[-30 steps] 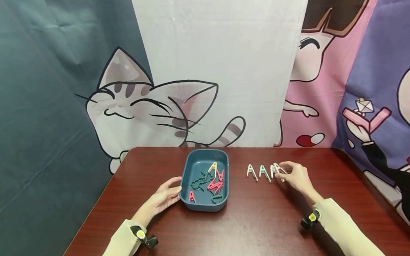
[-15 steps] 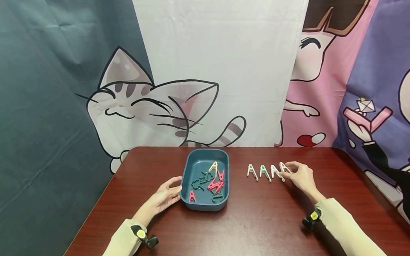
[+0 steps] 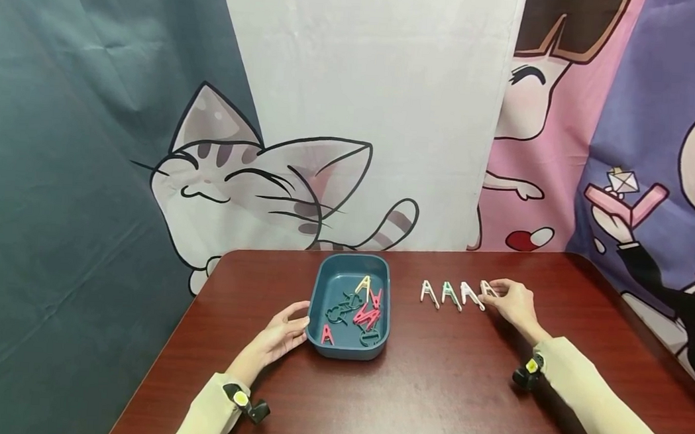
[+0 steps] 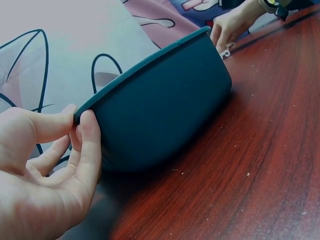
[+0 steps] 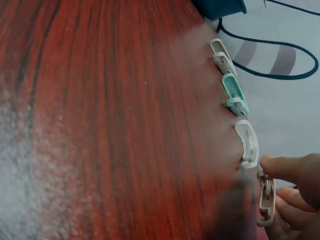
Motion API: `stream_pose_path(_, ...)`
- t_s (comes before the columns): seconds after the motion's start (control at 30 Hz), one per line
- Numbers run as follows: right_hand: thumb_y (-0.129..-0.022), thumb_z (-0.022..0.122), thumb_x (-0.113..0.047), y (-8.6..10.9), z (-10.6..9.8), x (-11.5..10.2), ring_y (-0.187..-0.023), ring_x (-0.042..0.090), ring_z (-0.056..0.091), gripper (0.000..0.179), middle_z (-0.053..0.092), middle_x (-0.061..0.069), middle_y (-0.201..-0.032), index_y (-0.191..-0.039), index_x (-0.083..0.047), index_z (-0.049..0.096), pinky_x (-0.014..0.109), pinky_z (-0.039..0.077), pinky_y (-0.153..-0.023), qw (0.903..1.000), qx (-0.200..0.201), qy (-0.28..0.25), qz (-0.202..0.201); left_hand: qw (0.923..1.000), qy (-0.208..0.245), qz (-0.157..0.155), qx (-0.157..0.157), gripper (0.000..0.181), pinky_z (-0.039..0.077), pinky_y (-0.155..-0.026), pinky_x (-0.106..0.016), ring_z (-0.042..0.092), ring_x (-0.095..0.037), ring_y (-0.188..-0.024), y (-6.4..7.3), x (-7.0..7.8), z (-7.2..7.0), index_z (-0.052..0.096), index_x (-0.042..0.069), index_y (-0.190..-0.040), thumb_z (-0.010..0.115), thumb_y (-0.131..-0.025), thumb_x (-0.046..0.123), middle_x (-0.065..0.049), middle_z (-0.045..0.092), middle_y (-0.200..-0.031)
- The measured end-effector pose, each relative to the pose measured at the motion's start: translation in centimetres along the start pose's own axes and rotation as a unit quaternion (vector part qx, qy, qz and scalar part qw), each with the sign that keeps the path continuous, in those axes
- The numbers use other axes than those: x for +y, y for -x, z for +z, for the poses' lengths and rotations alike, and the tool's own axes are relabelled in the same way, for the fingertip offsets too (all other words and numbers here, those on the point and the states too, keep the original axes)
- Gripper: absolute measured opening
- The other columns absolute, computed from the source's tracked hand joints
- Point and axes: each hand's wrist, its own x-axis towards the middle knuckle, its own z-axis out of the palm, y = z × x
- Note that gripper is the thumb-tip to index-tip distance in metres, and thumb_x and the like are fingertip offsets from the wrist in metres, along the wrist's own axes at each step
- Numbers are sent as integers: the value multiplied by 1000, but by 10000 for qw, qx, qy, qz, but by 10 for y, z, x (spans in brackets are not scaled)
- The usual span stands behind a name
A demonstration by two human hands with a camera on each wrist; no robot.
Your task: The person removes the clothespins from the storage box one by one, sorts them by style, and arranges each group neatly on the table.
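Note:
My left hand pinches the left rim of a dark blue plastic bin between thumb and fingers, as the left wrist view shows close up. On the right, my right hand holds a pale beige clothespin by thumb and fingers, at the right end of a row. To its left lie a white clothespin, a green-and-white clothespin and another pale clothespin. Inside the bin are a yellow clothespin, several red clothespins and dark green ring-like clips.
Everything rests on a reddish-brown wooden table. Behind it hangs a cartoon-printed curtain, close to the table's far edge. A dark wrist camera sits on the right sleeve and another on the left.
The right hand has moved the beige clothespin rightward, away from the white one it overlapped, to the end of the row. The left hand stays on the bin.

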Motion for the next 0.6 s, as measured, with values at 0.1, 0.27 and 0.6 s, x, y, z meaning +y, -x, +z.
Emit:
stream_pose_path(0.1, -75, 82, -22, 0, 1, 3, -85, 34, 67, 47, 71, 25, -95, -107, 8, 66, 38, 47, -73, 10000, -14, 26, 37, 10000, 37, 25, -7, 54, 52, -74, -17, 62, -4, -81, 0, -1, 0, 25, 4, -147, 49, -98, 1, 2, 65, -99)
stream_pose_path(0.27, -75, 82, -22, 0, 2, 6, -86, 35, 67, 48, 71, 26, -96, -108, 8, 65, 39, 47, -75, 10000, 3, 29, 54, 10000, 34, 34, 34, 54, 53, -73, -17, 62, -4, -80, -1, -2, 0, 27, 4, -146, 50, -98, 1, 3, 64, -97)
stream_pose_path(0.6, -80, 79, -20, 0, 1, 3, -90, 37, 68, 47, 69, 26, -101, -113, 8, 63, 39, 49, -79, 9998, 105, -147, 7, 10000, 18, -15, 65, 53, 53, -75, -18, 62, -5, -82, 0, 0, 1, 28, 5, -146, 51, -98, 2, 3, 64, -99)
